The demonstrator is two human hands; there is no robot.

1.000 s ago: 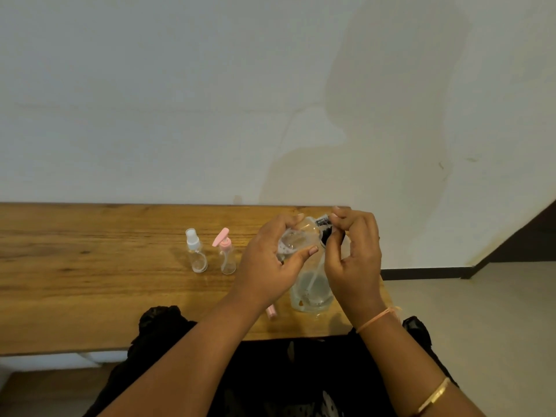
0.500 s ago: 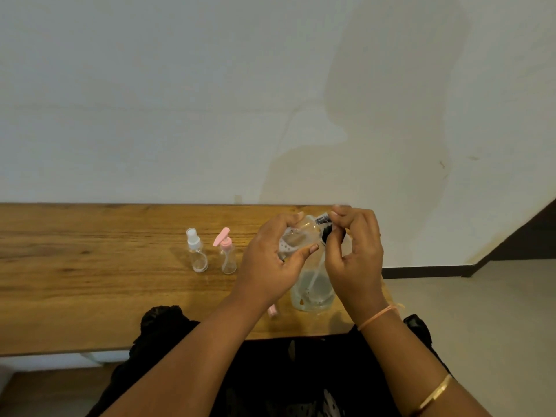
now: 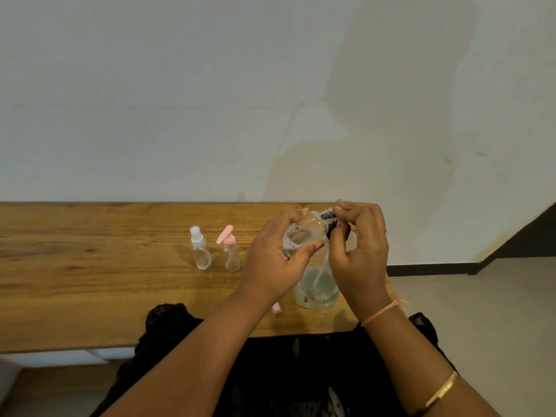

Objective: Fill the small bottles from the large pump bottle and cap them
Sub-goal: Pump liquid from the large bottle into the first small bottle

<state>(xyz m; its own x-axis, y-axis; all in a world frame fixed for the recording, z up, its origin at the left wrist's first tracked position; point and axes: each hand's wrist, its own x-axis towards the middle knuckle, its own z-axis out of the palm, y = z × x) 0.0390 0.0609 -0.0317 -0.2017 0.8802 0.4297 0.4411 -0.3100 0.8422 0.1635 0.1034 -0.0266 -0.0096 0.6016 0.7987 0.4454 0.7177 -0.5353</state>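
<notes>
The large clear pump bottle [image 3: 317, 285] stands near the wooden table's front right edge, with a little liquid at its bottom. My right hand [image 3: 362, 254] curls over its black pump head [image 3: 330, 225] and grips it. My left hand [image 3: 275, 263] grips a small clear bottle [image 3: 301, 234], tilted with its mouth toward the pump's nozzle. Two other small bottles stand to the left: one with a white spray cap [image 3: 200, 249] and one with a pink pump cap [image 3: 230, 251]. A small pink cap [image 3: 276, 309] lies on the table under my left wrist.
The wooden table [image 3: 90, 281] runs along a white wall and ends just right of the large bottle. Beyond that end lies a pale floor with a dark skirting board [image 3: 430, 269]. Black clothing [image 3: 270, 371] shows below the table's front edge.
Both hands have stayed at the pump head with hardly any shift. The small bottle remains tilted at the nozzle.
</notes>
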